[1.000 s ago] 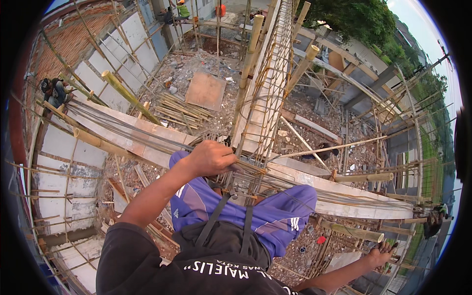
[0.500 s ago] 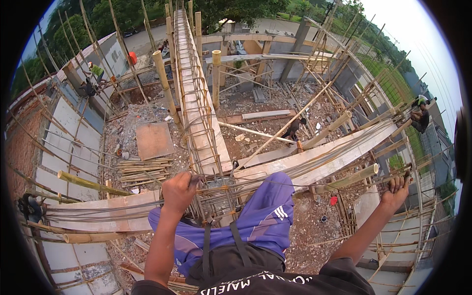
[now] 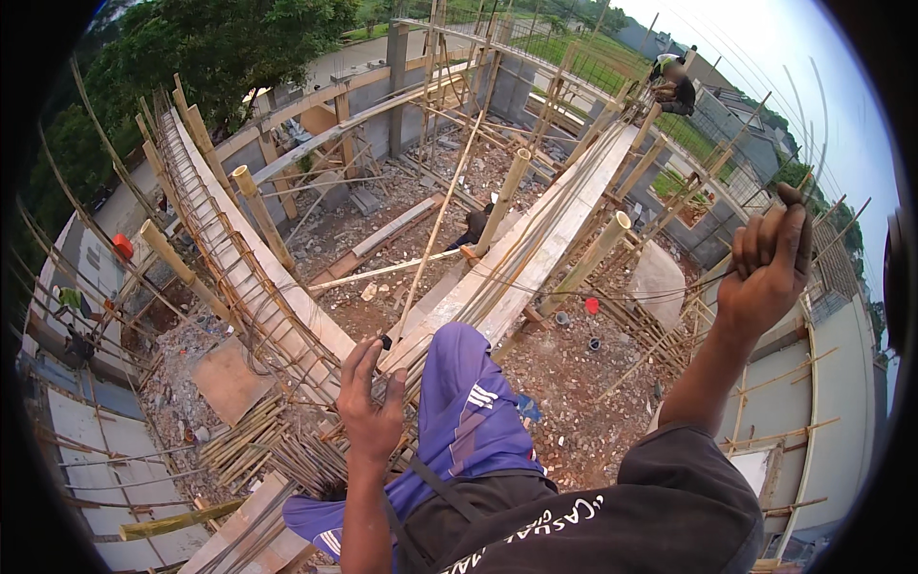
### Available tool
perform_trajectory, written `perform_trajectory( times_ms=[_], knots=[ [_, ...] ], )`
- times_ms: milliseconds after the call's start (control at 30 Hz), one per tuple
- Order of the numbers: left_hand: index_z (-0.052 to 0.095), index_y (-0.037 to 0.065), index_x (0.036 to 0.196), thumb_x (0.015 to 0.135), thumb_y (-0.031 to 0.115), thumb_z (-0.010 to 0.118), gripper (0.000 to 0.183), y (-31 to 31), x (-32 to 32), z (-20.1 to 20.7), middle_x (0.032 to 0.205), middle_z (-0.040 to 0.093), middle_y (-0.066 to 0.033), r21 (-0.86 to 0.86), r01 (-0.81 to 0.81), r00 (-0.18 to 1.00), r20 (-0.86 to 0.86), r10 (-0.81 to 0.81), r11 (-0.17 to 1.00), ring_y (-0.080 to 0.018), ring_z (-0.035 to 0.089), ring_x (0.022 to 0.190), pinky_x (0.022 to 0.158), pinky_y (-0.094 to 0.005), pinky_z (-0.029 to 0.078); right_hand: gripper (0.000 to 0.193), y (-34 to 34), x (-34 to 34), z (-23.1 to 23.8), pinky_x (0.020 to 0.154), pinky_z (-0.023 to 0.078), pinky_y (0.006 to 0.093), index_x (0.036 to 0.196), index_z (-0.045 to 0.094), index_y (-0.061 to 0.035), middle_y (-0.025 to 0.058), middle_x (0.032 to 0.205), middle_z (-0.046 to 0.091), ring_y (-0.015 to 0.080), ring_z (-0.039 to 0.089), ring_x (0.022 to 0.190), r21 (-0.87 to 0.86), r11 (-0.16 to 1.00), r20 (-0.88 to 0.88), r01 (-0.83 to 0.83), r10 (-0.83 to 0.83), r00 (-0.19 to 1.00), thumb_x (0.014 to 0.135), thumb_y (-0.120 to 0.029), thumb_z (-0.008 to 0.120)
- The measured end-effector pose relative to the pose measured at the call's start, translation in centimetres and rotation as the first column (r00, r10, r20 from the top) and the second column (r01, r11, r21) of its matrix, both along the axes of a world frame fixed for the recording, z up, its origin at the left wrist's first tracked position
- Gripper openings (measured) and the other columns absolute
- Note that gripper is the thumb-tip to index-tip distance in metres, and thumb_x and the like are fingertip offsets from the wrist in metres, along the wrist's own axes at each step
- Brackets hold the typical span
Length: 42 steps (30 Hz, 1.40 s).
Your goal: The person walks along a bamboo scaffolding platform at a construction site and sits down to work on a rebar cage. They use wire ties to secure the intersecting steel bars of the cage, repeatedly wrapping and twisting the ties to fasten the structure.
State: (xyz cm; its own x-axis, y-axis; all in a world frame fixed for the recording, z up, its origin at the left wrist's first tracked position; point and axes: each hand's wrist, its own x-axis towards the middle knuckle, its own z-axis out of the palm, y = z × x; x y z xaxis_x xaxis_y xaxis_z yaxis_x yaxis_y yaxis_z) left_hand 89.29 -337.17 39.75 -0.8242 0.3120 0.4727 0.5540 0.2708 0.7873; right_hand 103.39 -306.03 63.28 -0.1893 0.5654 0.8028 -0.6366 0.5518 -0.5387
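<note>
Several thin wire strands [image 3: 825, 120] stand out at the upper right of the frame, rising in curves from the right hand [image 3: 765, 263]. That hand is raised with its fingers folded closed on them. The left hand [image 3: 371, 411], below centre, is half curled, its thumb apart from the fingers and nothing visible between them. A small dark object [image 3: 385, 342] shows just beside its fingertips; whether the two touch cannot be told. Around this hand lie steel bars and the near end of a rebar cage [image 3: 234, 253], which runs toward the upper left over a pale formwork board [image 3: 296, 311]. A second pale beam form [image 3: 535, 273], laid with long bars, extends from the centre to the upper right.

The wearer's legs, in purple trousers [image 3: 469, 402], occupy the lower centre; a black shirt [image 3: 612, 517] fills the lower right. Cut bamboo posts [image 3: 502, 201] flank both forms. On the rubble-strewn ground [image 3: 583, 411], a brown square panel [image 3: 232, 381] lies at left beside stacked bamboo poles [image 3: 239, 440]. A co-worker [image 3: 675, 93] sits at the upper right, near the beam form's far end.
</note>
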Motion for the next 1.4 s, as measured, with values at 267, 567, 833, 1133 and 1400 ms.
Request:
perform_trajectory(
  times_ms=[267, 567, 833, 1133, 1400],
  knots=[
    [0.052, -0.008, 0.141, 0.105, 0.015, 0.058, 0.044, -0.8, 2.0, 6.6, 0.126, 0.067, -0.0247, 0.691, 0.033, 0.850, 0.361, -0.384, 0.722, -0.0331, 0.068, 0.115, 0.098, -0.0424, 0.056, 0.022, -14.0, -5.9, -11.6, 0.058, 0.040, 0.0240, 0.116, 0.069, 0.0026, -0.0015, 0.073, 0.057, 0.0031, 0.049, 0.067, -0.259, 0.867, 0.720, -0.425, 0.467, 0.513, 0.104, -0.013, 0.058],
    [0.049, -0.004, 0.145, 0.105, 0.014, 0.058, 0.045, -7.2, 1.1, 4.7, 0.128, 0.065, -0.0209, 0.744, -0.444, 0.681, 0.643, -0.352, 0.499, -0.0282, 0.070, 0.111, 0.091, -0.0358, 0.061, 0.022, -24.8, -4.9, -22.2, 0.060, 0.043, 0.0245, 0.116, 0.069, 0.0017, 0.0022, 0.074, 0.060, 0.0045, 0.051, 0.067, -0.574, 0.625, 0.681, -0.529, 0.723, 0.115, 0.105, -0.014, 0.057],
    [0.057, 0.004, 0.141, 0.099, 0.007, 0.065, 0.043, -9.1, 0.8, 3.6, 0.112, 0.072, -0.0144, 0.726, -0.489, 0.631, 0.677, -0.378, 0.485, -0.0207, 0.073, 0.088, 0.073, -0.0343, 0.064, 0.021, -25.3, -5.3, -22.6, 0.059, 0.044, 0.0258, 0.108, 0.070, 0.0045, 0.0025, 0.072, 0.059, 0.0080, 0.053, 0.064, -0.470, 0.563, 0.697, -0.680, 0.709, 0.105, 0.103, -0.011, 0.057],
    [0.065, 0.002, 0.126, 0.096, 0.005, 0.068, 0.031, -10.5, -0.1, 2.5, 0.099, 0.073, -0.0108, 0.745, -0.464, 0.619, 0.660, -0.427, 0.479, -0.0191, 0.073, 0.082, 0.072, -0.0359, 0.064, 0.019, -24.5, -5.5, -22.0, 0.061, 0.046, 0.0262, 0.108, 0.071, 0.0036, 0.0048, 0.074, 0.062, 0.0091, 0.056, 0.066, -0.437, 0.537, 0.717, -0.722, 0.692, 0.081, 0.100, -0.010, 0.060],
    [0.067, 0.003, 0.121, 0.095, 0.004, 0.068, 0.025, -9.7, 0.6, 1.5, 0.104, 0.073, -0.0144, 0.727, -0.469, 0.634, 0.673, -0.382, 0.502, -0.0240, 0.074, 0.090, 0.074, -0.0376, 0.063, 0.019, -24.4, -6.1, -20.4, 0.068, 0.052, 0.0311, 0.107, 0.070, 0.0041, 0.0139, 0.085, 0.071, 0.0180, 0.066, 0.073, -0.258, 0.686, 0.803, -0.681, 0.544, 0.244, 0.101, -0.012, 0.061]
  ],
)
